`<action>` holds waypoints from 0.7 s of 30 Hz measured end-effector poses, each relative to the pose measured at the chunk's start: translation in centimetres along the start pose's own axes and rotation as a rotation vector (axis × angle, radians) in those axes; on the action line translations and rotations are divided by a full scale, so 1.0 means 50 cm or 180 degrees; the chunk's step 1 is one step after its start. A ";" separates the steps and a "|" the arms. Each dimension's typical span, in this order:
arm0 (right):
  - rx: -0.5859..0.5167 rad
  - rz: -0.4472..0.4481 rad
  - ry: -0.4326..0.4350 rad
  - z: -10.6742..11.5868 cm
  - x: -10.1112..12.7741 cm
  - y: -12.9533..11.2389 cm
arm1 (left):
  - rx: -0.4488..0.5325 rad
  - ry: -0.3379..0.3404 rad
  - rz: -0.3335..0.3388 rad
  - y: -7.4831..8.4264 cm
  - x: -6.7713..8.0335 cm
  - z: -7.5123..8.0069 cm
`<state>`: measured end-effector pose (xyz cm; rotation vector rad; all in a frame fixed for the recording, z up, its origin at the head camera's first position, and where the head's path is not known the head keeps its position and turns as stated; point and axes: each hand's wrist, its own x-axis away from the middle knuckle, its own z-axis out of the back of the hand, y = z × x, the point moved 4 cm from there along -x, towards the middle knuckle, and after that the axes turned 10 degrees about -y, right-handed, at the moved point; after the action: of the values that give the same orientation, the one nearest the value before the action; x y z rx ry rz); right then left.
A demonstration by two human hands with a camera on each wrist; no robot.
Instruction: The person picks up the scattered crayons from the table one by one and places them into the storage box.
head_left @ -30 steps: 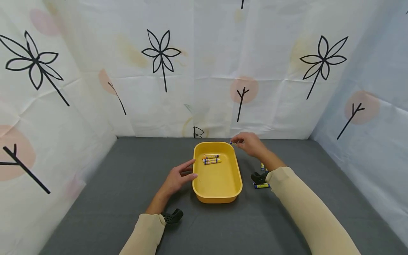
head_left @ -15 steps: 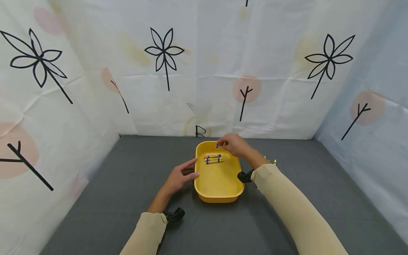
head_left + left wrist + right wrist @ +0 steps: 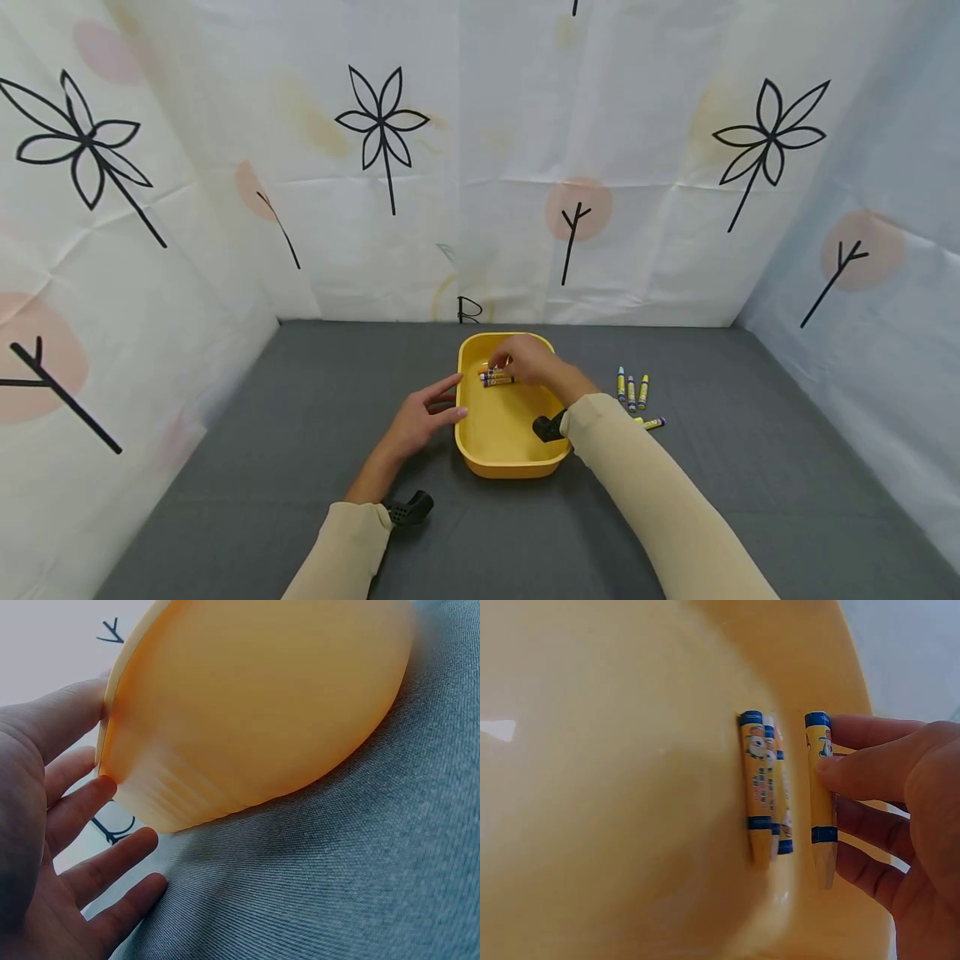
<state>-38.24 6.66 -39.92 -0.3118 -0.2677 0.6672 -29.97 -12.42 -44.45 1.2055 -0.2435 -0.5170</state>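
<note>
A yellow plastic tray (image 3: 517, 433) stands on the grey cloth. My left hand (image 3: 415, 422) is at its left side, fingers spread and fairly straight, with some touching the rim in the left wrist view. Over the far part of the tray, my right hand (image 3: 528, 360) pinches a crayon (image 3: 822, 799) between thumb and fingers; its wrapper is yellow with dark blue bands. Right beside it, several similar crayons (image 3: 759, 787) lie together on the tray floor, one partly covering the others. In the head view the right fingers hide part of this group.
To the right of the tray, several more crayons (image 3: 632, 393) lie on the grey cloth (image 3: 720, 467), some partly hidden by the right sleeve (image 3: 645, 475). A white printed fabric backdrop (image 3: 495, 167) rises behind and at both sides.
My right hand has carried the crayon leftward from beyond the tray's far right corner to above the crayons inside. Crayons on the cloth are more exposed. The left hand stays at the rim.
</note>
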 end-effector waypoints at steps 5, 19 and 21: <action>0.0030 0.0075 -0.0062 -0.013 -0.011 -0.002 | -0.0018 0.0046 -0.0028 -0.027 -0.008 0.004; -0.0002 -0.0063 -0.0177 -0.044 -0.020 -0.002 | -0.0066 0.0080 0.0062 -0.036 -0.008 0.003; 0.0022 -0.0088 -0.0160 -0.047 -0.022 0.000 | -0.0058 0.0092 0.0084 -0.037 -0.006 0.003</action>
<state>-38.26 5.49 -42.23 -0.2846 -0.3170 0.6491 -30.80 -12.88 -46.11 1.1897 -0.2292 -0.4777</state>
